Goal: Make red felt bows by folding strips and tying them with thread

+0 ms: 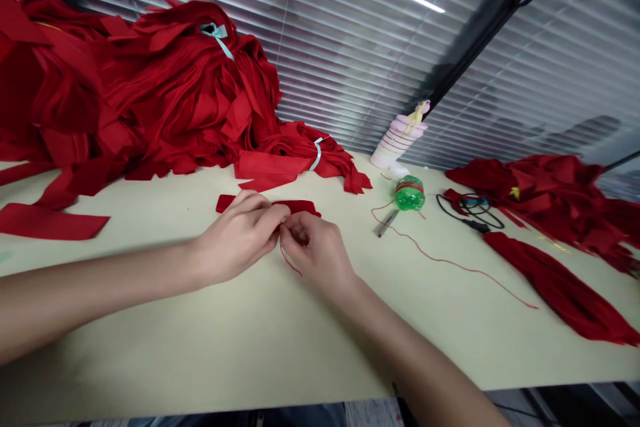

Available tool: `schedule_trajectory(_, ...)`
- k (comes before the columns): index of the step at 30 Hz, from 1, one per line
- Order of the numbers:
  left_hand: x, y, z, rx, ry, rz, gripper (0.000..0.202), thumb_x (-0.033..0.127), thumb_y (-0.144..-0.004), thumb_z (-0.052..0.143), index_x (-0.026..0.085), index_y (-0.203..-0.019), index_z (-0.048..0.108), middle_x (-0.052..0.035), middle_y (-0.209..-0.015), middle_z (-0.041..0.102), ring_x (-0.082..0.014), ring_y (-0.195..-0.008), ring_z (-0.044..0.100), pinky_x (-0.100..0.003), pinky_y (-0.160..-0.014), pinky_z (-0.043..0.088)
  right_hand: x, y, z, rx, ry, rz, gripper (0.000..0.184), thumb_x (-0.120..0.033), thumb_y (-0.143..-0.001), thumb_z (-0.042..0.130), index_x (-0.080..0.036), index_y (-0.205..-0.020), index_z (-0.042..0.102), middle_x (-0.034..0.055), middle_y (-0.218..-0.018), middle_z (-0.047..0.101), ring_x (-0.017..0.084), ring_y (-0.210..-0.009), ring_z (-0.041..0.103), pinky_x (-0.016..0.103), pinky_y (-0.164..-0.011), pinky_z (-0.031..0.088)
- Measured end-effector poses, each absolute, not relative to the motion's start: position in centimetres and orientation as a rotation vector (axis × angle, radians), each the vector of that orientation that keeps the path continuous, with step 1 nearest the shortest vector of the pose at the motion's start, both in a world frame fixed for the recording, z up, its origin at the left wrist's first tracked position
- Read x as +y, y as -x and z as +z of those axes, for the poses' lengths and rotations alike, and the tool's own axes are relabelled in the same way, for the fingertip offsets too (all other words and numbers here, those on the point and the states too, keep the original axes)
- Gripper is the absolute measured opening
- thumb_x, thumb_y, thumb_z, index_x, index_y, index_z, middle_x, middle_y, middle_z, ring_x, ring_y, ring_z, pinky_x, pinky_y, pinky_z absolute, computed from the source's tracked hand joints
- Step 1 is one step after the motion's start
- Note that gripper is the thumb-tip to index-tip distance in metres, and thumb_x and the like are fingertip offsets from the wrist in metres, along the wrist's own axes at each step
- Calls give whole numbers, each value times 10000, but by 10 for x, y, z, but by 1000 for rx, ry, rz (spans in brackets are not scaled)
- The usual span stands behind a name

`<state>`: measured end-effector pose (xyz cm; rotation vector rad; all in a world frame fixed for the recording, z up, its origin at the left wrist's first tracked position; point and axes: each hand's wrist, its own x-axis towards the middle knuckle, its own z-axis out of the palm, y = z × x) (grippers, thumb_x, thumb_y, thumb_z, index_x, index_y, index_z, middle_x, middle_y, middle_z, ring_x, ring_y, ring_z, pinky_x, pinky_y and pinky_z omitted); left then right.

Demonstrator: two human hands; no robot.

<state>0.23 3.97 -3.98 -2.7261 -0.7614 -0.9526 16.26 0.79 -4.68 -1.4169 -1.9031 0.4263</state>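
Note:
My left hand [243,233] is closed on a red fabric strip [303,206], whose two ends stick out to the left and right behind my fingers. Fingertips of my right hand [317,250] are pinched against those of the left, at the middle of the strip. From this pinch hangs a short piece of red thread [291,263]. The exact grip between the fingertips is hidden. To the right lies a loose red thread [450,260], running from near a green plastic bottle piece [409,195] wound with red thread.
Red fabric bundles [165,93] fill the back left, and a smaller tied bundle [300,150] lies beside them. A pink-and-white thread-wound cylinder [397,141], a pen [388,223], a black cable [470,213] and more red fabric [565,287] are on the right. Blinds [340,33] stand behind the table [200,347].

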Motion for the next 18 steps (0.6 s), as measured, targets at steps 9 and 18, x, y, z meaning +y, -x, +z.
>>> schedule_trajectory(9, 45, 1, -44, -666, 2723, -923, 179, 131, -861, 449, 144, -816, 622, -50, -735, 666, -191, -788, 548, -357, -779, 407, 7, -160, -49, -1906, 1450, 348, 119, -184, -774, 476, -173, -672, 536, -31, -519, 521, 91, -458, 453, 213, -485, 364)
schedule_trajectory(18, 44, 3, -37, -801, 2742, -974, 167, 193, -864, 492, 175, -833, 655, -32, -808, 704, -182, -806, 571, -378, -805, 359, 4, -159, -51, -1862, 1420, 200, 131, -244, -792, 492, -167, -715, 566, 5, -639, 605, 107, -536, 521, 222, -521, 385)
